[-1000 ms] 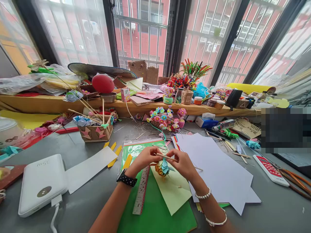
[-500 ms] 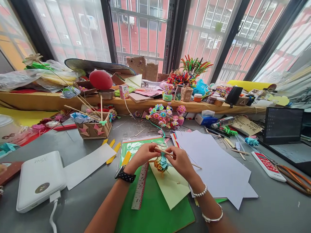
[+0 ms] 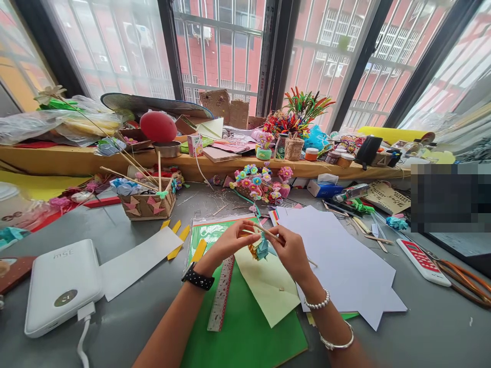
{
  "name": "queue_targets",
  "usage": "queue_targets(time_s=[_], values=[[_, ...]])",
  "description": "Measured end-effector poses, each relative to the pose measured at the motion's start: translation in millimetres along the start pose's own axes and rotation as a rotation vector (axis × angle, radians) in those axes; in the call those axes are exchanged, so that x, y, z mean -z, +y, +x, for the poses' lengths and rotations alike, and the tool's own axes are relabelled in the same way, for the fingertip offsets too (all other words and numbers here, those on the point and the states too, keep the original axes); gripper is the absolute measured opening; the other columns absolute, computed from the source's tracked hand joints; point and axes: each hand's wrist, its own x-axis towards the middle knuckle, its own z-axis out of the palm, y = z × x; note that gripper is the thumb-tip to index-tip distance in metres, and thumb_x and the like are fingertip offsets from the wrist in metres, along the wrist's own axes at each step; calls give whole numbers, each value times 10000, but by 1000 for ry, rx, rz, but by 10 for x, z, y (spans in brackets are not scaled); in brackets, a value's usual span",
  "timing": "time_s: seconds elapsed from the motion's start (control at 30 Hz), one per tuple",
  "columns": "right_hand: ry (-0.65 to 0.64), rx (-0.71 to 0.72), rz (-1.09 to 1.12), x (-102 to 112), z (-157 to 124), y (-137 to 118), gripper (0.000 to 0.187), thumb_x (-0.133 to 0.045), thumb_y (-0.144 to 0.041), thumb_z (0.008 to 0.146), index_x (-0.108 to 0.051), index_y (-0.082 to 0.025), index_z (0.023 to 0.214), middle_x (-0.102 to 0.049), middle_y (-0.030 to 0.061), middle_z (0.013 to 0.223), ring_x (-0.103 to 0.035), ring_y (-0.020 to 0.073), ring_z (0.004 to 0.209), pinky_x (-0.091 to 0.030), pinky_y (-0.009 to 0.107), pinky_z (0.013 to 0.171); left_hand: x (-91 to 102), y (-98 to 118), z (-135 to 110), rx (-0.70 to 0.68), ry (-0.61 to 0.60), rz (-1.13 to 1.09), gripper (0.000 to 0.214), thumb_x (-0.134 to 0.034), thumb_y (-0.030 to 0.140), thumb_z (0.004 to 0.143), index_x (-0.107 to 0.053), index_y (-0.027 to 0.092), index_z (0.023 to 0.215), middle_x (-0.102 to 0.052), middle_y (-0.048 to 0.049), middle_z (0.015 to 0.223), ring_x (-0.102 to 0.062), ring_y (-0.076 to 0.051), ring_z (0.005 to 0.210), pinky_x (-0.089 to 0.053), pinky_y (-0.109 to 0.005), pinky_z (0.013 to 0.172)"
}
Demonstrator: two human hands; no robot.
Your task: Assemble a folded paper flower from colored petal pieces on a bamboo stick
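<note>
My left hand [image 3: 232, 239] pinches the left end of a thin wooden stick [image 3: 268, 233], its thumb and fingertips near the stick. The stick's other end is gripped between the thumb and fingers of my right hand [image 3: 290, 250]. Just below the stick, between both hands, hangs a small folded-paper ornament [image 3: 261, 249] in light blue and orange-yellow; how it is fastened is hidden by the fingers. Beneath my hands lies a pale yellow paper sheet [image 3: 264, 291] on a green board [image 3: 245, 342]. A patterned ruler [image 3: 221, 296] rests to the left of that sheet.
White paper sheets [image 3: 345, 260] spread to the right, near a red-and-white calculator [image 3: 422, 261] and orange-handled scissors [image 3: 466, 283]. On the left are a white power bank [image 3: 63, 286], a white paper strip [image 3: 141, 263] and a cardboard basket [image 3: 148, 204]. Craft supplies crowd the window ledge [image 3: 226, 164].
The paper ornament has turned and tilted, showing more of its blue side, and sits slightly higher. My left fingers have shifted along the stick; my right hand stays on it.
</note>
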Motion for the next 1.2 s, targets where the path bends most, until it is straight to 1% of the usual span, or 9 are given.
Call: queue_targets(time_s=[0.1,0.17,0.27,0.37,0.53,0.77,0.93,1.1,1.2], values=[[56,-24,25,21,-2,0,174,-477,-271,803,-597,-145,794,-593,13,641,-419,91,477,-339,206,469,-13,4,-2,-4,-55,-25,506,-684,352,612,-449,153,1013,-573,-55,894,-594,-169,772,-479,-299,662],[46,-27,41,40,4,3,182,-478,-285,802,-592,-142,798,-595,15,652,-406,88,477,-346,204,470,-26,14,-12,-11,-60,-13,494,-695,321,605,-442,159,997,-554,-31,854,-587,-150,726,-482,-290,636],[-22,-14,59,79,20,4,183,-509,-299,785,-602,-148,828,-606,11,678,-393,85,480,-349,201,465,-33,51,-42,-34,-63,42,412,-675,304,631,-465,160,954,-535,-10,810,-564,-128,686,-475,-275,625],[-111,3,60,113,34,7,179,-537,-290,767,-631,-157,840,-616,5,678,-407,89,490,-342,200,467,-19,95,-78,-70,-86,124,350,-667,286,633,-513,160,921,-558,-19,831,-553,-135,708,-464,-284,665],[-189,9,43,145,44,16,173,-528,-256,772,-666,-171,831,-626,3,661,-461,104,529,-339,203,489,-4,116,-113,-125,-68,255,345,-667,276,624,-551,191,937,-578,-4,835,-529,-152,751,-428,-288,717],[-150,6,9,153,36,11,170,-533,-249,761,-672,-166,815,-614,0,616,-457,108,508,-345,208,483,-39,154,-143,-185,-38,378,367,-630,259,656,-528,214,1005,-594,-16,911,-532,-149,757,-433,-277,720],[-125,20,3,100,23,41,166,-522,-226,764,-666,-170,824,-633,14,661,-481,115,531,-371,213,504,-63,169,-151,-218,-2,466,367,-623,254,662,-517,212,1011,-582,2,809,-528,-147,705,-428,-248,631],[-92,29,-11,47,15,64,180,-504,-229,773,-661,-167,838,-622,18,659,-480,117,528,-370,217,506,-74,157,-144,-217,20,499,340,-619,254,665,-518,201,986,-582,1,797,-532,-141,678,-423,-238,606],[-90,33,-11,51,18,62,186,-499,-234,780,-661,-167,845,-620,14,652,-470,112,513,-360,214,494,-80,150,-142,-237,38,545,342,-616,259,665,-516,204,987,-597,-8,831,-545,-150,698,-427,-243,621]])
